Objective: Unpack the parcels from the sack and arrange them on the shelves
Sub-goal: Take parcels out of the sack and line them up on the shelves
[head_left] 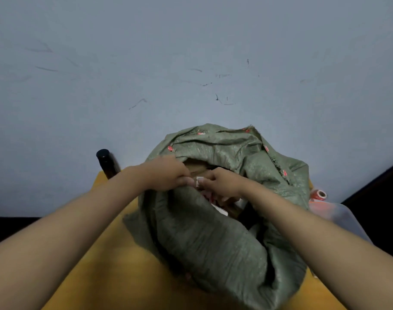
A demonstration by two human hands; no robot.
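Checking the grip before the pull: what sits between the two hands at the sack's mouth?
In the head view, a small white piece, seemingly a parcel label, sits between the left hand and right hand at the sack mouth.

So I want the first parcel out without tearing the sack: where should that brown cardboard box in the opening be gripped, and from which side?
Probably by its near upper edge, coming from above through the sack's mouth. Only the top of the cardboard box shows; green fabric wraps the rest. Both the left hand and the right hand are already at the near rim, so its sides aren't reachable.
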